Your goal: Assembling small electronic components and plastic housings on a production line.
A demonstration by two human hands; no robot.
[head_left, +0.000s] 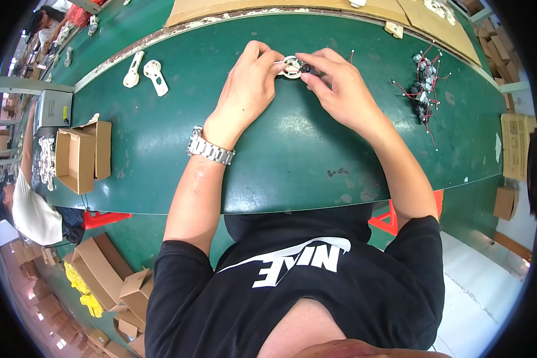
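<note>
Between my hands, over the far middle of the green table, is a white plastic casing point(291, 74) with a round, open-framed head. My left hand point(244, 89) grips it by its left side, with thumb and fingers closed. A small black cylindrical part point(308, 68), which looks like a small motor, is pinched in the thumb and fingers of my right hand point(342, 86) against the casing's right side. Whether it sits inside the casing cannot be made out. Two similar white casings point(133, 70) lie to the left of my left hand.
At the right lies a pile of small motors point(425, 89) with red and black wires. Open cardboard boxes point(77, 158) and a grey box point(53, 108) stand at the left. Flat cardboard point(268, 8) lies beyond the table's far edge. A co-worker point(34, 206) is at the left.
</note>
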